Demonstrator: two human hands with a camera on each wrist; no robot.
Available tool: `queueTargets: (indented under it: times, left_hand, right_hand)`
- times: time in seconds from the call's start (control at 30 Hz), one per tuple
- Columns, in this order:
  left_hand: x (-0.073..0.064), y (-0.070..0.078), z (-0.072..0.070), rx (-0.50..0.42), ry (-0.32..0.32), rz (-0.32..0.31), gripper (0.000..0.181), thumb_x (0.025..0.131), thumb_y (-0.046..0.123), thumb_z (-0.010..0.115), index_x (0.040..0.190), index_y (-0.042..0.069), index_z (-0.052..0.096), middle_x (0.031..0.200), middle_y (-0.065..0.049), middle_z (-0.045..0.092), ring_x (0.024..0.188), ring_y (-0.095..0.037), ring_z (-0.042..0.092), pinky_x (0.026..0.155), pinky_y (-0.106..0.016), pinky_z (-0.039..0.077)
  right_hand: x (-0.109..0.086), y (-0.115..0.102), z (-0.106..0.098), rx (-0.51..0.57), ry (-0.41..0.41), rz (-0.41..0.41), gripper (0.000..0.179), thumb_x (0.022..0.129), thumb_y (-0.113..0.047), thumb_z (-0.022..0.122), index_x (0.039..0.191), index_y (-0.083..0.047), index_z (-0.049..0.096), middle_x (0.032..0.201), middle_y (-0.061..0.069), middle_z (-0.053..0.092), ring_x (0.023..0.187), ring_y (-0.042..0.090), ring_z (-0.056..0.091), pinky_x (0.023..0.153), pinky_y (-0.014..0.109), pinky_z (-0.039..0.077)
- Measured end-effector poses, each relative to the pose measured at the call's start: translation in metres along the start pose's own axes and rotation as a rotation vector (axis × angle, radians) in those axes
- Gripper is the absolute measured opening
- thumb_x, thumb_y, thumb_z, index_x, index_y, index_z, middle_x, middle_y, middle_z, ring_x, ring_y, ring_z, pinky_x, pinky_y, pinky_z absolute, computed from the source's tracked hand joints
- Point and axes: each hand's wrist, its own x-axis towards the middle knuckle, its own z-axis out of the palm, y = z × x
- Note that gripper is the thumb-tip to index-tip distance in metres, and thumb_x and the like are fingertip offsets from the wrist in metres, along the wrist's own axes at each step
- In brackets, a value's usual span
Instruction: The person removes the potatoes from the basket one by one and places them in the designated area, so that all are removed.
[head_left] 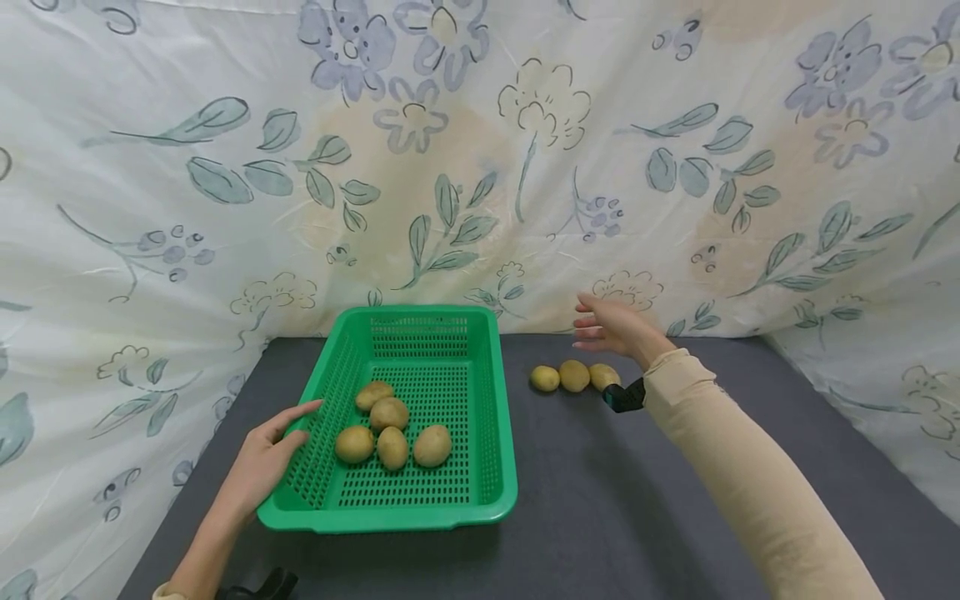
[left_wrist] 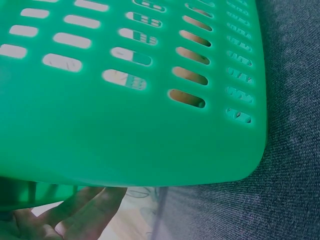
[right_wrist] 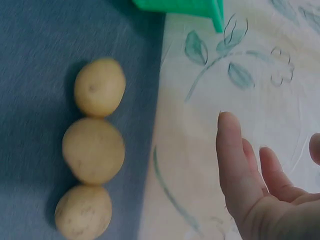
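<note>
My left hand point(head_left: 262, 467) grips the left rim of a green plastic basket point(head_left: 512, 467), which has slotted walls and a slotted floor. In the left wrist view, fingers point(left_wrist: 95, 212) show below the basket's rim. Several potatoes point(head_left: 390, 414) lie inside, toward the basket's left and middle. To the right of the basket, three more potatoes point(head_left: 574, 376) sit in a touching row on the dark cloth. My right hand point(head_left: 611, 327) is held above and beyond that row, fingers apart and holding nothing. Those three potatoes point(right_wrist: 93, 151) appear in the right wrist view, apart from the hand.
A dark grey cloth point(head_left: 585, 517) covers the table. Floral sheeting point(head_left: 480, 167) hangs at the back edge and along both sides. A black strap piece point(head_left: 624, 397) is at my right wrist, close to the rightmost potato in the head view.
</note>
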Motion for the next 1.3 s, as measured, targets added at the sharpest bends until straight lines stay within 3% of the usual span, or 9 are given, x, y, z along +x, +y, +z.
queueTargets:
  times: [0.13,0.27,0.6,0.67,0.83,0.93,1.03,1.17,1.3]
  left_hand:
    - [0.0,0.001,0.0,0.004,-0.004,0.012,0.044,0.101,0.014,0.041,0.145,0.008,0.04,0.143,-0.022,0.034,0.05,-0.014,0.024,0.057,-0.033,0.034]
    - [0.0,0.002,0.001,-0.002,0.002,0.017,0.044,0.101,0.013,0.041,0.144,0.007,0.042,0.141,-0.022,0.037,0.049,-0.013,0.024,0.055,-0.032,0.035]
    - [0.0,0.0,0.002,-0.004,0.014,0.0,0.044,0.101,0.013,0.042,0.145,0.009,0.042,0.109,-0.019,0.05,0.044,-0.008,0.018,0.045,-0.031,0.031]
    - [0.0,-0.001,0.002,0.005,0.013,-0.005,0.044,0.101,0.014,0.042,0.145,0.009,0.042,0.093,-0.016,0.047,0.043,-0.008,0.018,0.045,-0.03,0.031]
    - [0.0,-0.001,0.002,0.001,0.007,-0.016,0.045,0.101,0.014,0.042,0.145,0.01,0.041,0.081,-0.011,0.041,0.043,-0.008,0.02,0.046,-0.03,0.033]
    - [0.0,0.0,0.002,-0.008,0.005,-0.02,0.045,0.101,0.014,0.042,0.145,0.01,0.041,0.083,-0.013,0.042,0.043,-0.008,0.021,0.048,-0.031,0.034]
    - [-0.001,0.001,0.002,-0.009,0.003,-0.008,0.044,0.101,0.013,0.042,0.145,0.009,0.041,0.108,-0.019,0.05,0.046,-0.01,0.022,0.053,-0.032,0.035]
    - [-0.001,0.002,0.001,-0.004,-0.001,0.007,0.044,0.101,0.013,0.041,0.145,0.008,0.041,0.142,-0.021,0.035,0.049,-0.013,0.023,0.057,-0.033,0.035]
    - [-0.001,0.001,0.002,-0.003,0.002,0.001,0.044,0.101,0.014,0.042,0.145,0.009,0.041,0.123,-0.021,0.047,0.046,-0.01,0.02,0.052,-0.032,0.034]
  right_hand:
    - [0.001,-0.005,0.01,-0.004,-0.048,-0.012,0.062,0.104,-0.038,0.032,0.151,-0.001,0.018,0.147,0.026,0.024,0.123,0.039,0.039,0.095,0.041,0.043]
    - [0.001,-0.008,0.018,0.015,-0.086,-0.021,0.061,0.104,-0.038,0.03,0.151,-0.001,0.018,0.149,0.026,0.022,0.127,0.041,0.036,0.099,0.044,0.04]
    - [0.004,-0.013,0.038,0.078,-0.118,-0.028,0.057,0.104,-0.036,0.033,0.149,-0.001,0.026,0.146,0.025,0.029,0.122,0.038,0.041,0.096,0.044,0.042]
    - [0.005,-0.015,0.043,0.078,-0.122,-0.026,0.057,0.104,-0.036,0.034,0.148,-0.001,0.027,0.145,0.024,0.031,0.122,0.038,0.042,0.095,0.044,0.043]
    - [0.008,-0.018,0.054,0.061,-0.144,-0.028,0.057,0.104,-0.037,0.034,0.149,-0.002,0.028,0.144,0.024,0.033,0.124,0.038,0.042,0.093,0.045,0.044]
    - [0.009,-0.019,0.061,0.063,-0.154,-0.032,0.055,0.104,-0.036,0.035,0.148,-0.002,0.03,0.143,0.025,0.034,0.123,0.039,0.044,0.092,0.045,0.045]
    - [0.009,-0.02,0.067,0.067,-0.163,-0.035,0.054,0.104,-0.036,0.035,0.147,-0.002,0.032,0.142,0.025,0.036,0.122,0.039,0.045,0.092,0.046,0.045]
    - [0.01,-0.021,0.076,0.057,-0.184,-0.033,0.056,0.104,-0.037,0.036,0.148,-0.003,0.031,0.142,0.025,0.037,0.124,0.038,0.044,0.094,0.047,0.044]
    - [0.011,-0.023,0.087,0.046,-0.198,-0.026,0.057,0.103,-0.038,0.037,0.148,-0.002,0.031,0.14,0.024,0.038,0.124,0.038,0.044,0.092,0.046,0.045]
